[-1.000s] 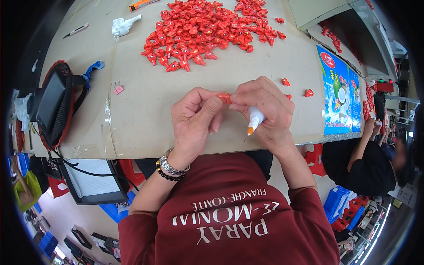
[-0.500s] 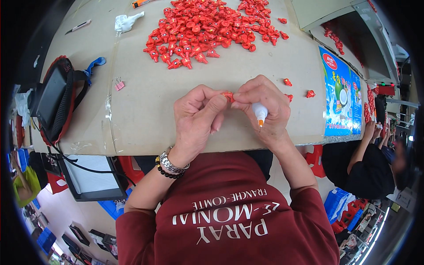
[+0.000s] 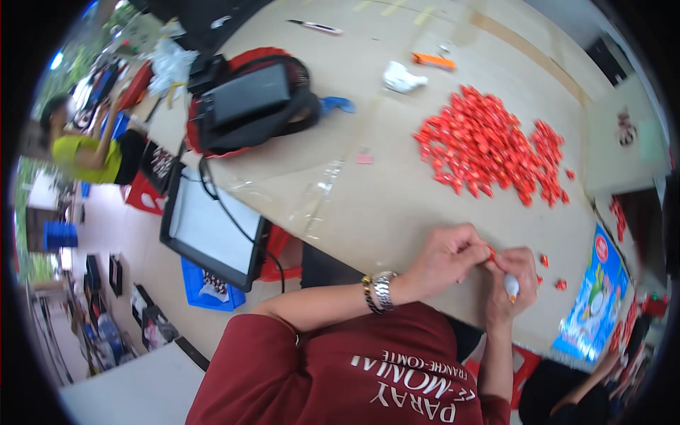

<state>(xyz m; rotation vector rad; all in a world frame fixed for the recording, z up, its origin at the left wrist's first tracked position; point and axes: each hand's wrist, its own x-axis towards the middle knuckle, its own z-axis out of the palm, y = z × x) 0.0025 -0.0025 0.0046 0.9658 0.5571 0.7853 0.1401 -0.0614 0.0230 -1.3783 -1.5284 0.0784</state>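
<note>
My left hand (image 3: 440,263) is closed, pinching a small red plastic piece (image 3: 490,253) between thumb and forefinger. The fingertips of my right hand (image 3: 523,269) meet it from the other side. A white marker pen (image 3: 511,285) with an orange tip is tucked in my right hand, its tip pointing down toward my body. Beyond both hands lies a large pile of similar red pieces (image 3: 489,145). Close by my right hand are a few loose ones, among them a red piece (image 3: 561,285). Blur hides the held piece's details.
On the table (image 3: 382,205) lie a pink binder clip (image 3: 364,158), a crumpled white wad (image 3: 404,78), an orange tube-like item (image 3: 433,61) and a craft knife (image 3: 315,27). A black bag (image 3: 251,99) sits at left. A blue printed sheet (image 3: 591,301) lies right.
The whole view has swung left, so the table, pile and hands now appear farther right and lower. Both hands keep their hold on the red piece and the marker pen.
</note>
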